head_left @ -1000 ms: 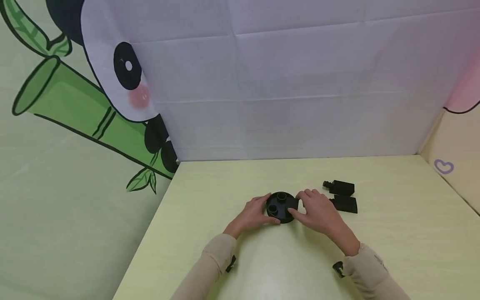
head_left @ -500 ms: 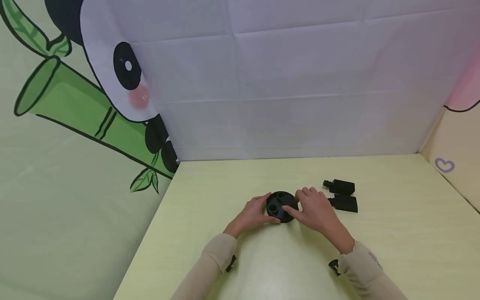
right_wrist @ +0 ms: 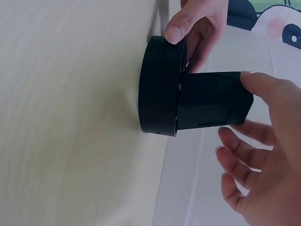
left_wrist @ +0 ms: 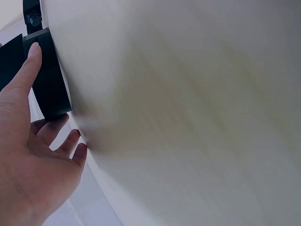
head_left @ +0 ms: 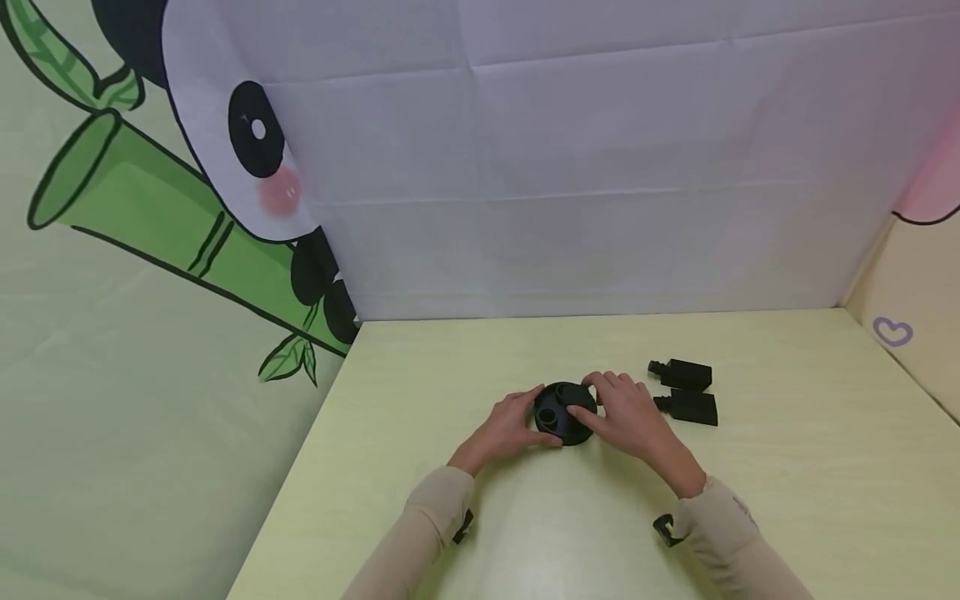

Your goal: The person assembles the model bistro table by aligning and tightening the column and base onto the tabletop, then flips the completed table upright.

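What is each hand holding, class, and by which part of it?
The left hand holds the round black base by its side wall. The right hand pinches the black block near the end away from the base.

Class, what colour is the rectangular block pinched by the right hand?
The rectangular block is black, showing best in the right wrist view.

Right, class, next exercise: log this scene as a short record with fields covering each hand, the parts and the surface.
Left hand: left hand grips the rim of a round black base
Right hand: right hand pinches a black block between thumb and fingers
Block position: upright at the base; how far it is seated cannot be told
Loose parts: far necked black block and near necked black block, lying right of the base
Surface: pale table
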Demonstrator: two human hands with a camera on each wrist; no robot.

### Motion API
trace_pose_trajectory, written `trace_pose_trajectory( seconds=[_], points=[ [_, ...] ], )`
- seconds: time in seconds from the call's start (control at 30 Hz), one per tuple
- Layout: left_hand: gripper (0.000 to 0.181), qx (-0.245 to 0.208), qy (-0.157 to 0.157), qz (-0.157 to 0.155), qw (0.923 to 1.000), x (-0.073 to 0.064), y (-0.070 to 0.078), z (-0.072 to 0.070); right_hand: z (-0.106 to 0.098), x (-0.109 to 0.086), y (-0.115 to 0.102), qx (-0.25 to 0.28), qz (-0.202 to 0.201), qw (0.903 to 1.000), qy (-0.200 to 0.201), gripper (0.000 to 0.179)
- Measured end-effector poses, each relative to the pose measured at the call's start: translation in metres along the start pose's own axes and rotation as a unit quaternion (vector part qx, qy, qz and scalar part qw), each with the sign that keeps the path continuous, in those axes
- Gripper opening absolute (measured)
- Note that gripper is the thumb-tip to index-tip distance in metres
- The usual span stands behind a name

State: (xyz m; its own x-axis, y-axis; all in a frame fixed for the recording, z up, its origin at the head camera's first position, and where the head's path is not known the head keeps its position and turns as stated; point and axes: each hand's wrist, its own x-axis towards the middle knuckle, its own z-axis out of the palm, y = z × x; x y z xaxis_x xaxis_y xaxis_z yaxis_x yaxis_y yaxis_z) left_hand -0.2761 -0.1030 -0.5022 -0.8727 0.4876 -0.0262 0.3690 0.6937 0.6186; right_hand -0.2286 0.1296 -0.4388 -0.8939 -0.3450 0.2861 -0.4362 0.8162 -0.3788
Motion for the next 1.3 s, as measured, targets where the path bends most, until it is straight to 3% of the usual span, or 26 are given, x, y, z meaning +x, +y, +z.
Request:
trace_pose_trajectory(
  seconds=[0.2,0.4,0.57,0.83,1.07,1.3],
  points=[
    [0.099,0.001,0.006,0.001,1.0000,0.0014,0.0013,-0.0009,0.0015,0.0021,0.0004,-0.007,0.019,0.9996,0.018,0.049],
    [0.099,-0.002,0.003,-0.005,1.0000,0.0004,0.0016,-0.0020,0.0019,0.0022,-0.0014,-0.021,0.038,0.9985,0.035,0.042],
    [0.099,0.002,0.002,-0.004,1.0000,0.0003,0.0007,-0.0012,0.0017,0.0022,-0.0022,-0.025,0.066,0.9965,0.043,0.050],
    [0.097,-0.007,-0.002,-0.004,1.0000,-0.0014,0.0031,-0.0029,0.0028,0.0037,0.0025,0.026,0.021,0.9994,-0.010,0.057],
    [0.098,-0.011,-0.003,-0.005,0.9999,-0.0020,0.0038,-0.0025,0.0019,0.0033,0.0036,0.030,0.076,0.9965,0.020,0.053],
    [0.098,-0.006,0.001,-0.002,1.0000,-0.0019,0.0032,-0.0026,0.0008,0.0007,0.0045,0.012,0.051,0.9983,0.028,0.041]
  ],
)
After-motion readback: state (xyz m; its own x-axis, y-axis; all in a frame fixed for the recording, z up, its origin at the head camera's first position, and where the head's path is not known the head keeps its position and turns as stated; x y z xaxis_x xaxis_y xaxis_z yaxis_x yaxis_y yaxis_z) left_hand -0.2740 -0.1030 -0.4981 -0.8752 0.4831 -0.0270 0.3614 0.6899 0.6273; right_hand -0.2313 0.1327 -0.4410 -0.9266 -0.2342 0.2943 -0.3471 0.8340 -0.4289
